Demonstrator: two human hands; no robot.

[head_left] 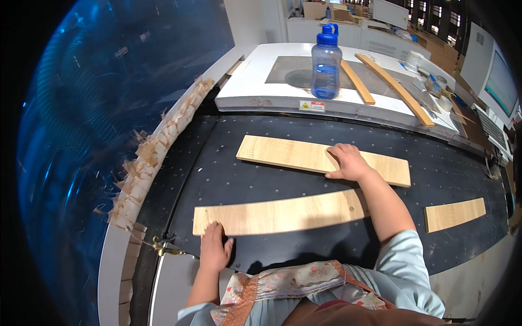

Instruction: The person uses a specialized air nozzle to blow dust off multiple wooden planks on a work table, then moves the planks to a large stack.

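Two long pale wooden boards lie on a black, dotted tabletop (261,187). My right hand (349,162) spans the far board (288,153), its thumb at the near edge and its fingers reaching across the top toward the far edge. Closer to me is the near board (283,215), with a small round knot toward its right end, which my right forearm partly covers. At that board's left end, my left hand (215,247) rests its outstretched fingers on the near edge, thumb held apart. A shorter wooden board (455,214) lies apart at the right.
Beyond the tabletop, a white machine top (244,87) carries a blue-capped water bottle (325,68) and two narrow wooden strips (394,89). Left stands a blue translucent panel (136,65) beside a frayed, tan-covered edge (152,155). A monitor (500,81) and keyboard (491,127) are far right.
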